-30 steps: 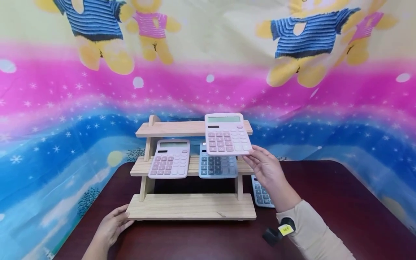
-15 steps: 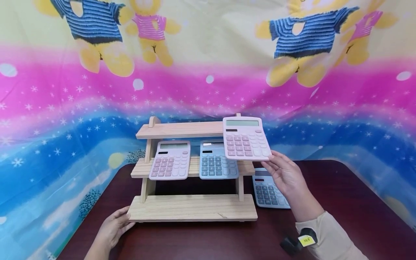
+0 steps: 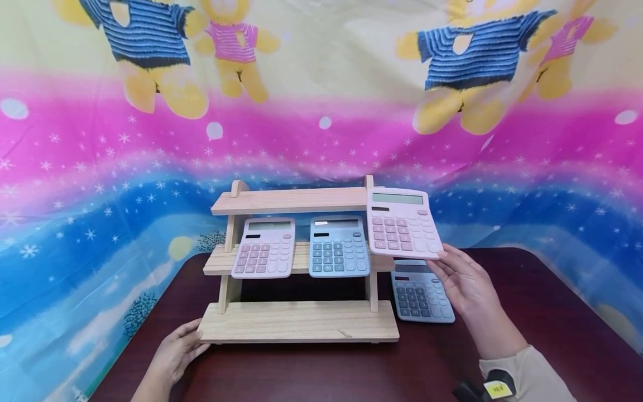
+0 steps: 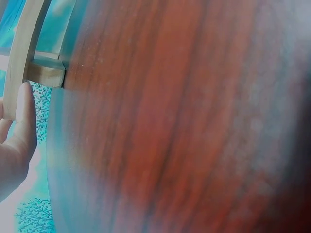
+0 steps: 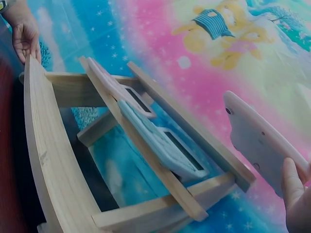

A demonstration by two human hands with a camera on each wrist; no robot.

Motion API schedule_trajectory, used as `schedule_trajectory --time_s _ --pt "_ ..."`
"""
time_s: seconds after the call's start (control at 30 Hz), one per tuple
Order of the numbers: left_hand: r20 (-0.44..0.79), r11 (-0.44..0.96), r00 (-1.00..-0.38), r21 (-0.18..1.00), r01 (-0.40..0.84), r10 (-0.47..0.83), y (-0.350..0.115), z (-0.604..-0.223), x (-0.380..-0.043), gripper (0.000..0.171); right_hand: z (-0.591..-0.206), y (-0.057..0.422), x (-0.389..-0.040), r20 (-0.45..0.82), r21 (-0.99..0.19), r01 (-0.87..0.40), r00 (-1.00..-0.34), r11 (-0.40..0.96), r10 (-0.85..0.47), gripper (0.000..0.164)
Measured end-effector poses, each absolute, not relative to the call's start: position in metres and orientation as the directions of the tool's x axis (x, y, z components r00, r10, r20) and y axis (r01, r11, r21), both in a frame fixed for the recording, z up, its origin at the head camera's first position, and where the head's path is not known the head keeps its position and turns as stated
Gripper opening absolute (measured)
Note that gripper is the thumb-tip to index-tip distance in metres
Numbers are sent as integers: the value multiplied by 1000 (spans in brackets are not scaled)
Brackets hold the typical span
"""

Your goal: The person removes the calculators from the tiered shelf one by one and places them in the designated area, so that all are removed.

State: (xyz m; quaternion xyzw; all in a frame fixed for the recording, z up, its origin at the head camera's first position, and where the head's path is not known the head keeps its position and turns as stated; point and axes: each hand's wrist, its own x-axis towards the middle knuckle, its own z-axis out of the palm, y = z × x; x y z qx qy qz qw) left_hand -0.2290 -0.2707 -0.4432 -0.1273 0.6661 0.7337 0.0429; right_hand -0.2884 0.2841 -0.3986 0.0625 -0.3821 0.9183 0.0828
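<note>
My right hand (image 3: 464, 279) holds a pink calculator (image 3: 403, 222) by its lower right corner, fingers under the body and thumb at the edge, so the grip is a light pinch rather than a full wrap. The calculator hangs in the air, face toward me, just off the right end of the wooden rack (image 3: 296, 326), level with the gap between the top and middle shelves and touching neither as far as I can tell. From the right wrist view I see its pale back (image 5: 262, 141) clear of the rack's end post.

My left hand (image 3: 176, 352) lies flat on the dark table (image 3: 527, 312), fingers relaxed and straight, their tips against the front left corner of the rack's bottom shelf.

On the middle shelf a second pink calculator (image 3: 263, 248) and a blue calculator (image 3: 338, 246) lean side by side. Another blue calculator (image 3: 421, 293) lies flat on the table just right of the rack, beneath the one I hold.

My judgement: two are racked, one is in hand, one waits on the table; top and bottom shelves are bare
</note>
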Motion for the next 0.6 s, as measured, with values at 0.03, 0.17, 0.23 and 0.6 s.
schedule_trajectory --time_s 0.03,0.17,0.23,0.6 --pt "-242 -110 -965 967 -231 -104 -271 -443 -229 56 -397 286 -286 162 -680 -184 -982 -710 100 45" --pt "-240 -110 -965 967 -229 -105 -271 -444 -229 56 -404 298 -285 172 -668 -217 -976 -712 135 43" --pt "-237 -107 -966 968 -227 -102 -271 -444 -229 57 -415 309 -290 168 -646 -215 -976 -732 137 43" --pt "-244 -87 -962 968 -235 -120 -270 -443 -230 56 -458 345 -302 196 -615 -238 -970 -751 147 40"
